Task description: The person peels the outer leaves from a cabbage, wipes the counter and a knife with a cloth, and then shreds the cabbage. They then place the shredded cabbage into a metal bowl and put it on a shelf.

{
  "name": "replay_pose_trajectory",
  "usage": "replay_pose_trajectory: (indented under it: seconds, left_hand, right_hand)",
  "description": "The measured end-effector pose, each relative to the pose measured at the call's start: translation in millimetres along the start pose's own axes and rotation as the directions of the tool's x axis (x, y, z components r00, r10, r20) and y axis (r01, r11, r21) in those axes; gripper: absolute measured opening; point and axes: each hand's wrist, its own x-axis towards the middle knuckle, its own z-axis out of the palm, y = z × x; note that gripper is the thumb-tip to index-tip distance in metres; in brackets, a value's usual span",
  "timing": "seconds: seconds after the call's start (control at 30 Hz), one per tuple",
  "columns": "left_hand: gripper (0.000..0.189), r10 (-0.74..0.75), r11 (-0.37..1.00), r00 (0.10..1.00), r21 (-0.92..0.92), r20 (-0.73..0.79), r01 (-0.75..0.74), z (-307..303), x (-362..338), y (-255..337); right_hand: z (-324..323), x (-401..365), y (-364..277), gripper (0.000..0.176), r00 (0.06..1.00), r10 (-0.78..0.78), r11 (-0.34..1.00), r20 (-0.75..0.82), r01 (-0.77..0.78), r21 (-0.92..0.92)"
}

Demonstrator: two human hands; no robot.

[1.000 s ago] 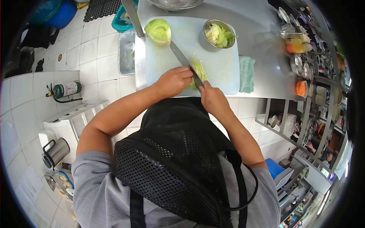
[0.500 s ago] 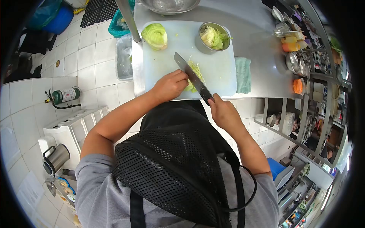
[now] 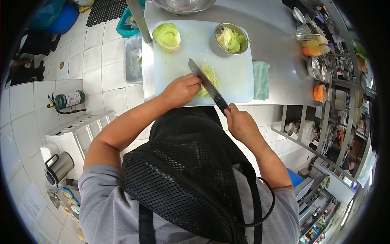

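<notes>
My right hand (image 3: 243, 125) is wrapped round the handle of a long dark-bladed knife (image 3: 209, 86), whose blade slants up and left over a white cutting board (image 3: 166, 69). My left hand (image 3: 182, 90), fingers curled and close to the blade, presses on pale green lettuce (image 3: 202, 92), mostly hidden under hand and knife. Thin lettuce shreds (image 3: 210, 75) lie on the blade's right side. A large cut piece of lettuce (image 3: 167, 37) rests at the board's far left corner. Toward the far right of the board, a steel bowl (image 3: 219, 48) holds lettuce leaves (image 3: 230, 40).
A folded green cloth (image 3: 261, 80) lies right of the board on the steel counter (image 3: 280, 61). Behind the board stands a large metal bowl (image 3: 185, 5). A metal post (image 3: 139, 20) rises at the counter's left, beside a lined bin (image 3: 133, 61). Shelves with containers line the right.
The knife shifts slightly, its tip a little lower and its handle a little nearer me. My left hand stays almost in place. The whole view has moved slightly.
</notes>
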Motion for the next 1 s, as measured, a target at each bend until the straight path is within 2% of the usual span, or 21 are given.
replay_pose_trajectory:
  seconds: [0.1,0.2,0.33,0.4,0.6,0.67,1.0]
  left_hand:
    - [0.008,-0.032,0.999,0.999,0.0,0.038,0.032,1,-2,-1]
    - [0.005,-0.001,1.0,1.0,-0.01,-0.009,0.001,3,-2,-1]
    - [0.005,0.008,1.0,0.999,-0.004,-0.031,-0.008,5,-3,6]
    - [0.005,-0.003,1.0,0.998,-0.016,-0.057,0.002,6,0,6]
    - [0.011,-0.028,0.999,1.0,-0.038,0.006,0.028,7,-6,5]
    - [0.006,-0.02,0.999,1.0,-0.027,-0.003,0.02,7,-6,4]
    - [0.009,-0.029,0.999,0.999,-0.042,-0.045,0.027,5,-7,4]
  right_hand:
    - [0,5,-3,0.022,1.0,0.012,0.999,0.006,-0.012,0.035]
    - [37,38,4,0.026,1.0,-0.014,1.0,-0.022,0.014,0.016]
    - [35,58,-2,0.026,0.997,-0.048,0.994,-0.067,0.054,0.09]
    - [25,52,0,0.025,0.996,-0.049,0.995,-0.073,0.055,0.084]
    - [-6,2,-3,0.024,0.999,0.008,1.0,-0.036,-0.007,0.03]
    - [-5,-4,-2,0.024,1.0,0.027,1.0,-0.012,-0.027,0.005]
    - [24,13,-3,0.025,0.999,-0.004,1.0,-0.035,0.005,0.028]
